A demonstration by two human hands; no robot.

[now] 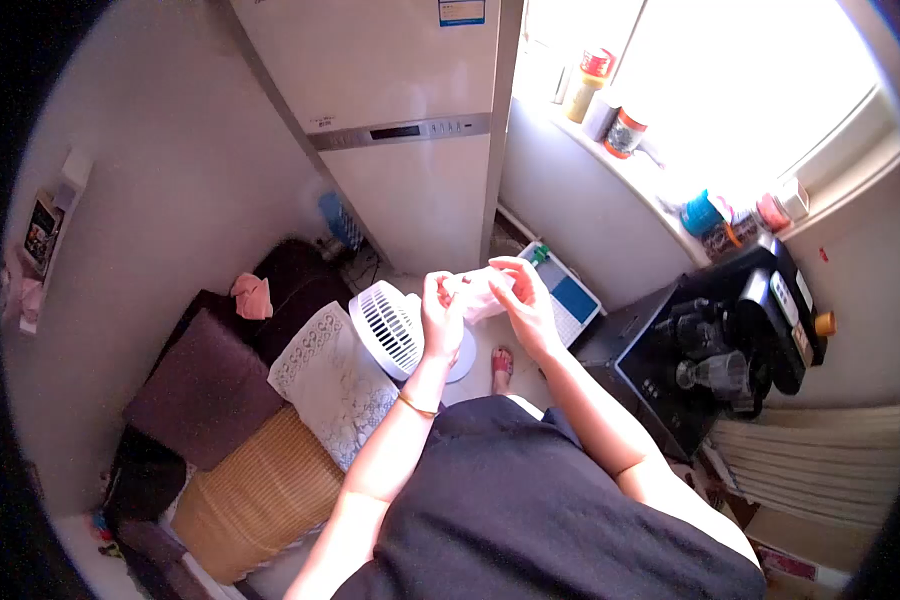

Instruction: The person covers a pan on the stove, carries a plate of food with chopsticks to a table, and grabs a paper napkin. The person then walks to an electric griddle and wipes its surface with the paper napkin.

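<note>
A soft, crumpled, pale pink piece of material (484, 296) is held up in mid-air, pinched in the fingers of both the left hand (443, 312) and the right hand (532, 308); it spans sideways from hand to hand, its exact outline blurred; the white fan (386, 328) stands near the left wrist; bare floor (523, 365) shows below, the refrigerator (415, 205) ahead.

Pale pink piece (483, 296) at centre, white fan (385, 330) just left, ribbed tan cover (257, 490) lower left, dark top (540, 510) at bottom!
</note>
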